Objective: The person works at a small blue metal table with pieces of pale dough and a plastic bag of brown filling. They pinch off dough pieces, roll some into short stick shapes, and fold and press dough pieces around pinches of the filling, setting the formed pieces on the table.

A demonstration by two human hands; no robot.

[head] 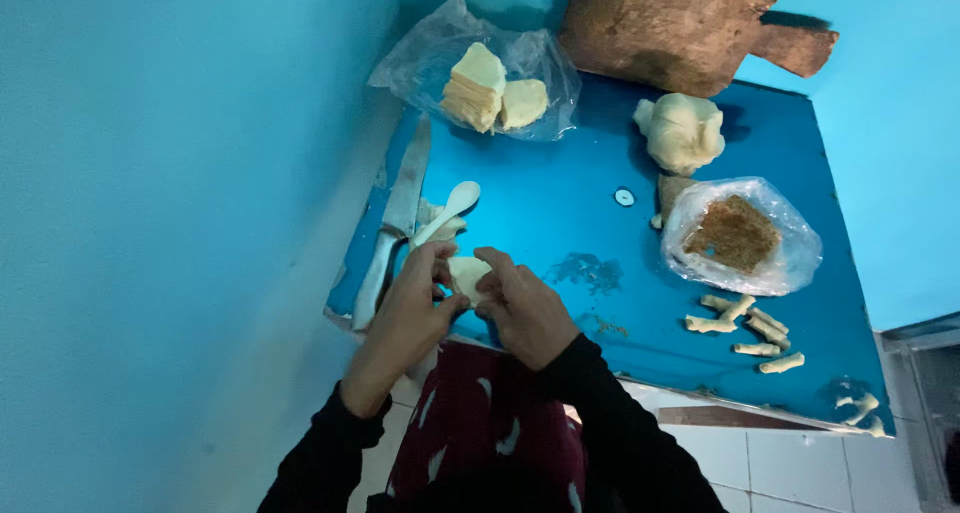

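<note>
Both of my hands meet at the near left edge of a blue table and pinch one small flat piece of pale dough between their fingertips. My left hand grips its left side, my right hand its right side. A small white spoon lies just beyond my fingers, and a long knife lies beside it along the table's left edge. Dark sleeves cover both my forearms.
A clear bag with stacked pale slabs sits at the far left, a dough lump beyond the middle, a bag of brown filling at right. Several rolled dough sticks lie near the front right. A wooden board leans at the back.
</note>
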